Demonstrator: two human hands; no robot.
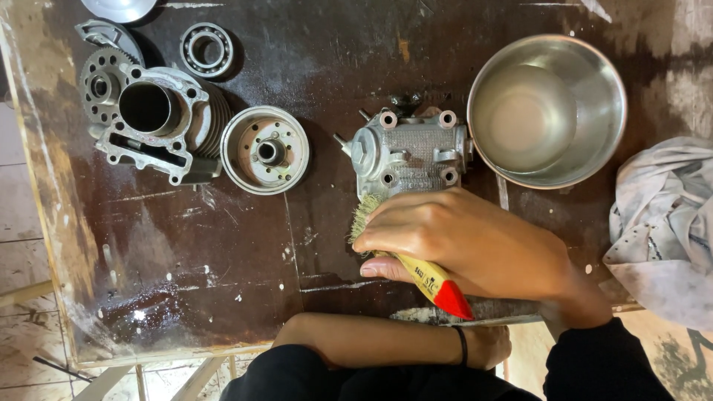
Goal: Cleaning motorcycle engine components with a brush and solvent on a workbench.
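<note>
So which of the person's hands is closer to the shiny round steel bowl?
Right. The right hand, holding a yellow-and-red-handled brush, lies just below-left of the steel bowl. The left hand rests further down at the table's near edge.

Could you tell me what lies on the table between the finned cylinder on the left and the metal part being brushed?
In the head view, a round drum-shaped metal part sits between the finned cylinder and the cylinder head.

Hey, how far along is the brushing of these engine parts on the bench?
Done: nothing can be called finished; the cylinder, round hub and bearing lie apart on the left, their cleanliness unclear. In hand: the right hand holds a paintbrush, bristles against the cylinder head. The left hand rests at the bench edge. Left: the steel bowl and rag sit untouched.
</note>
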